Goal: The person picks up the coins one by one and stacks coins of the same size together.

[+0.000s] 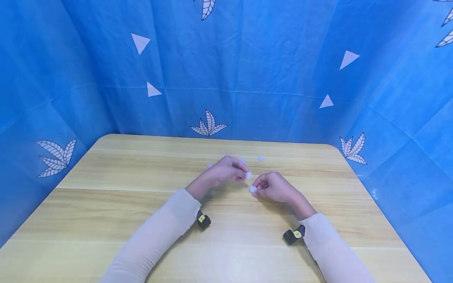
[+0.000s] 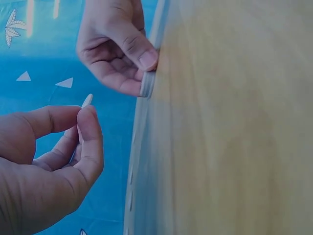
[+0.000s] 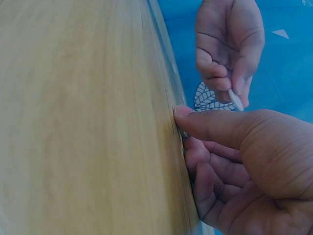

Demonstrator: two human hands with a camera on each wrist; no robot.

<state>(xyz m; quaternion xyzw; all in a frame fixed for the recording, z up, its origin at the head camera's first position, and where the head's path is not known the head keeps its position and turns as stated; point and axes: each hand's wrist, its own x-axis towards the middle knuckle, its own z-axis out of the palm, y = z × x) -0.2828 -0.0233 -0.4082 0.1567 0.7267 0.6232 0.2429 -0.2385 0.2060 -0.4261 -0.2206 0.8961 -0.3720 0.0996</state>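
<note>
My left hand (image 1: 227,169) pinches a thin white round disc (image 1: 249,175) between thumb and fingertips. Seen edge-on in the left wrist view, that disc (image 2: 87,101) pokes out past the fingertips. Just right of it and nearer to me, my right hand (image 1: 275,187) grips another white round piece (image 1: 253,189) by thumb and fingers. From the left wrist, this piece (image 2: 147,84) looks thicker, with line-like layers along its edge. In the right wrist view the right hand's own fingers hide it. The two hands are close together, with a small gap between the pieces.
Behind the hands, more white discs lie flat on the wooden table (image 1: 226,251): one disc (image 1: 260,158) towards the back, others partly covered by the left hand. A blue patterned curtain (image 1: 269,70) surrounds the table's back and sides. Small black cameras sit at both wrists.
</note>
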